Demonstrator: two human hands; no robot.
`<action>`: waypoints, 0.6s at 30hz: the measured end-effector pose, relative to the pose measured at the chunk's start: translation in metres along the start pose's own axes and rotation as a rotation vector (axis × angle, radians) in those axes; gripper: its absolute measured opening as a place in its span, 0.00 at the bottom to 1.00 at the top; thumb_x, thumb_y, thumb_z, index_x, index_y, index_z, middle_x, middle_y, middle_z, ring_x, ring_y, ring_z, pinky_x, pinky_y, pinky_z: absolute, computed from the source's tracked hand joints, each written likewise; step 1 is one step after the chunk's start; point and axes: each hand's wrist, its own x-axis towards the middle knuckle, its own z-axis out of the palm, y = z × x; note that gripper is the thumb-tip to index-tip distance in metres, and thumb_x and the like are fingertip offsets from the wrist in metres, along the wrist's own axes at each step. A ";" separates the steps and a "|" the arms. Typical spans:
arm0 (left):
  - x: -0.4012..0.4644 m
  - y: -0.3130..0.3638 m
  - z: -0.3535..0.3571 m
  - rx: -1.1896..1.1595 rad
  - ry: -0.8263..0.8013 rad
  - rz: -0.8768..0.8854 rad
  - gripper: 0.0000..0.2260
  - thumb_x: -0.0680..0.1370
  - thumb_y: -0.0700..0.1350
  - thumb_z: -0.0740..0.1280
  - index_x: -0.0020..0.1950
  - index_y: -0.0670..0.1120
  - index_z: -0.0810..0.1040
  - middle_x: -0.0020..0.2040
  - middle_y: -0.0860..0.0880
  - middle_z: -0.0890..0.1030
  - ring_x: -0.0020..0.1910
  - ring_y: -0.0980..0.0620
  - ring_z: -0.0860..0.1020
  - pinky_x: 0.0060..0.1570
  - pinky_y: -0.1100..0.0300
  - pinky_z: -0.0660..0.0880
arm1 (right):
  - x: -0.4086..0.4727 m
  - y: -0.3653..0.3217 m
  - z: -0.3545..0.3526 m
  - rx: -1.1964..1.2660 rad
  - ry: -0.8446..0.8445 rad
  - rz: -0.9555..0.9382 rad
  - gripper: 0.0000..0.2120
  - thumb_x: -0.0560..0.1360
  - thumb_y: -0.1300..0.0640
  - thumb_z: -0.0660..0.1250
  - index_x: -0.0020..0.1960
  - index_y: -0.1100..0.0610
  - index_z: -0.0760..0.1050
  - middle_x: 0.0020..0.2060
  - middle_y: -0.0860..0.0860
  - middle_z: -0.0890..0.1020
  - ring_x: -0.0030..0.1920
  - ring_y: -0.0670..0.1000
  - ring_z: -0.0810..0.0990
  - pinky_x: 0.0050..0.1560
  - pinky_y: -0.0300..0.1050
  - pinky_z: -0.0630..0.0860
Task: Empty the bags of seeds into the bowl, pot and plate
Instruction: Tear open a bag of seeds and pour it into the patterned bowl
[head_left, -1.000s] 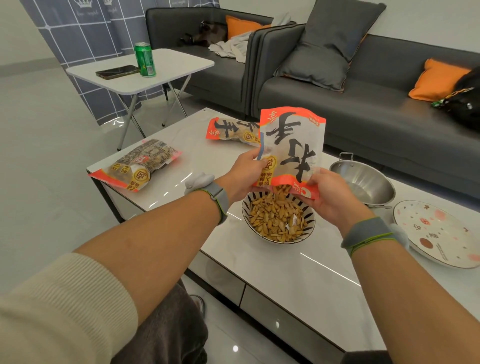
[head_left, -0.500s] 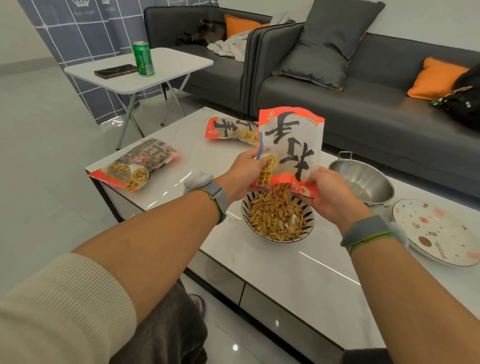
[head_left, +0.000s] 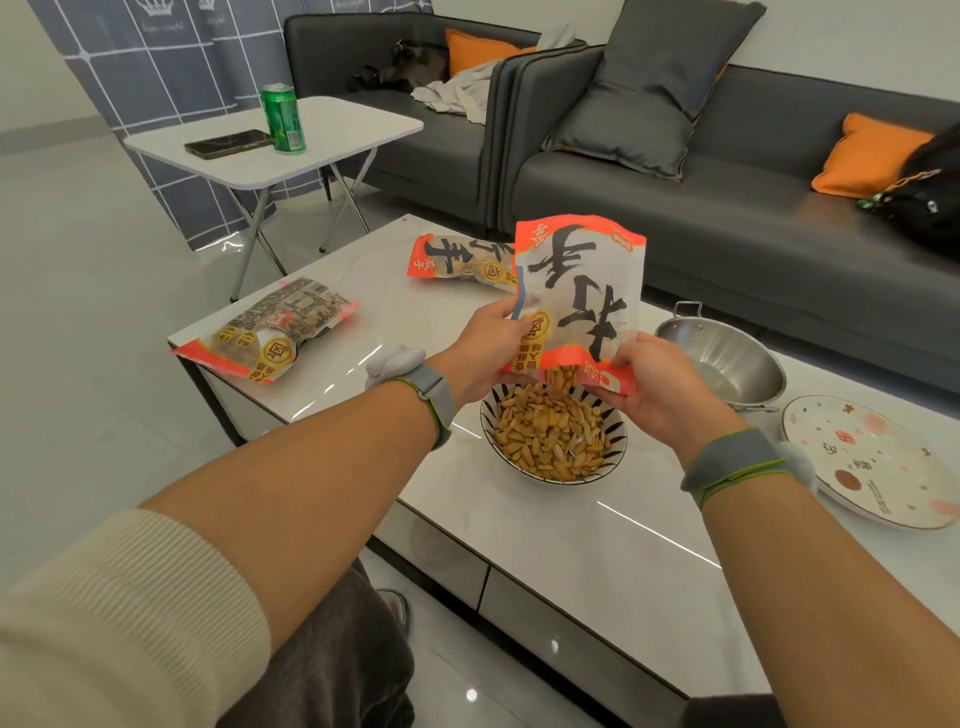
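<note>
An orange and white seed bag (head_left: 579, 291) hangs upside down over the striped bowl (head_left: 613, 457), which holds a heap of seeds (head_left: 550, 434). My left hand (head_left: 480, 348) grips the bag's left edge and my right hand (head_left: 657, 384) grips its lower right corner by the open mouth, where a few seeds show. A full seed bag (head_left: 275, 335) lies at the table's left end, and another full bag (head_left: 457, 260) lies behind the held one. The steel pot (head_left: 727, 358) and the patterned plate (head_left: 872, 457) stand to the right with no seeds in them.
The white coffee table (head_left: 545, 545) stands before a grey sofa (head_left: 753, 223) with cushions. A small folding table (head_left: 332, 135) at the back left carries a green can (head_left: 283, 118) and a phone (head_left: 228, 143). My knee (head_left: 332, 649) is below the table's front edge.
The heap of seeds in the bowl has grown a little as the bag keeps pouring. Both hands and the bag stay nearly where they were.
</note>
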 end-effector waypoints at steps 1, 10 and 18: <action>0.000 0.000 0.000 -0.005 0.005 0.004 0.15 0.89 0.41 0.58 0.69 0.59 0.76 0.53 0.45 0.82 0.42 0.44 0.85 0.45 0.39 0.87 | 0.001 0.000 0.000 -0.003 -0.005 -0.004 0.14 0.79 0.73 0.55 0.60 0.65 0.73 0.68 0.70 0.76 0.55 0.67 0.87 0.56 0.63 0.86; 0.000 -0.001 -0.001 -0.007 0.001 -0.004 0.16 0.89 0.41 0.59 0.71 0.58 0.76 0.56 0.44 0.82 0.44 0.40 0.85 0.45 0.39 0.87 | -0.001 0.001 0.000 0.008 -0.011 0.004 0.12 0.78 0.73 0.55 0.54 0.62 0.72 0.69 0.70 0.76 0.50 0.68 0.88 0.51 0.60 0.87; 0.000 0.000 -0.002 -0.015 0.004 0.000 0.15 0.89 0.41 0.58 0.70 0.58 0.76 0.56 0.44 0.83 0.42 0.42 0.86 0.40 0.43 0.87 | -0.001 0.000 0.001 -0.001 0.013 0.001 0.16 0.78 0.73 0.56 0.62 0.65 0.74 0.67 0.69 0.78 0.58 0.68 0.86 0.54 0.63 0.86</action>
